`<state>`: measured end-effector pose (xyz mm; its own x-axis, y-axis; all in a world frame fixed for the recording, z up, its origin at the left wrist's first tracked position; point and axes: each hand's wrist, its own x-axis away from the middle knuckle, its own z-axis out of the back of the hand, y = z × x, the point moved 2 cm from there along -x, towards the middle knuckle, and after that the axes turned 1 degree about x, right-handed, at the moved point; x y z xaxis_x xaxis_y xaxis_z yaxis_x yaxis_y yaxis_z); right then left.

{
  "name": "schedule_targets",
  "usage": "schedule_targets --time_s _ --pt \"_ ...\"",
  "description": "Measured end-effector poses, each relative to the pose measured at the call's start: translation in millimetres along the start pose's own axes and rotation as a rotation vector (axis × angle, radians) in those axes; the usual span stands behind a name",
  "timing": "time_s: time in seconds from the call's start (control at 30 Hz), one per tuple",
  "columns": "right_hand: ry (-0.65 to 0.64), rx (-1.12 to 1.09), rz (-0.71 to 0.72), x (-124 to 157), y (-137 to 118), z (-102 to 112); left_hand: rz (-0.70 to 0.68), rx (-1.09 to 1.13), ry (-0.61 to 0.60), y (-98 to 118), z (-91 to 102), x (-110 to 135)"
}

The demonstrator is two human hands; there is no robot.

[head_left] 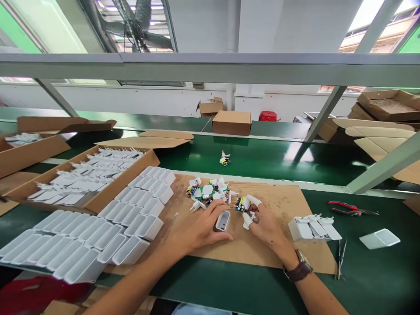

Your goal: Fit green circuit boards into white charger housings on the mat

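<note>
My left hand (205,227) rests on a brown cardboard sheet (288,197) and grips a small white charger shell (222,221), open end facing me. My right hand (264,221), with white finger cots on its fingertips, pinches a green circuit board with components (242,204) just right of the shell. A small heap of more circuit boards and white plug parts (208,192) lies right behind both hands.
Rows of empty white shells (98,232) lie at my left, beside a cardboard box of white parts (82,179). Finished white pieces (313,226), tweezers (340,258), red-handled pliers (348,208) and a lone shell (379,239) sit at right. One board (225,159) lies on the green belt.
</note>
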<state>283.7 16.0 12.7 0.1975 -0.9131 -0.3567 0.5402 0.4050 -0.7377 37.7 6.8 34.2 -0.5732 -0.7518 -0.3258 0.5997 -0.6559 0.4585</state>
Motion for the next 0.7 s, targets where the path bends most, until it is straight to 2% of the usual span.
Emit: schedule_targets --time_s 0.13,0.27,0.33,0.43,0.5,0.6,0.7 --pt "0.04 -0.161 -0.101 1 10 -5 0.092 0.248 -0.032 -5 -10.2 -1" --pt "0.013 -0.203 -0.104 7 2 -7 0.174 0.376 -0.068 -9 -19.0 9" --pt "0.038 -0.161 -0.052 10 -8 -5 0.108 0.338 -0.031 -9 -18.8 12" --pt "0.107 -0.075 0.114 13 -26 1 -0.058 0.213 0.112 -7 -14.6 12" --pt "0.14 -0.06 0.227 13 -36 5 -0.111 0.146 0.185 -6 -12.1 11" --pt "0.133 -0.087 0.331 14 -45 9 -0.096 0.106 0.23 -7 -10.6 10" --pt "0.081 -0.087 0.377 14 -51 9 -0.042 0.121 0.239 -9 -11.3 11"
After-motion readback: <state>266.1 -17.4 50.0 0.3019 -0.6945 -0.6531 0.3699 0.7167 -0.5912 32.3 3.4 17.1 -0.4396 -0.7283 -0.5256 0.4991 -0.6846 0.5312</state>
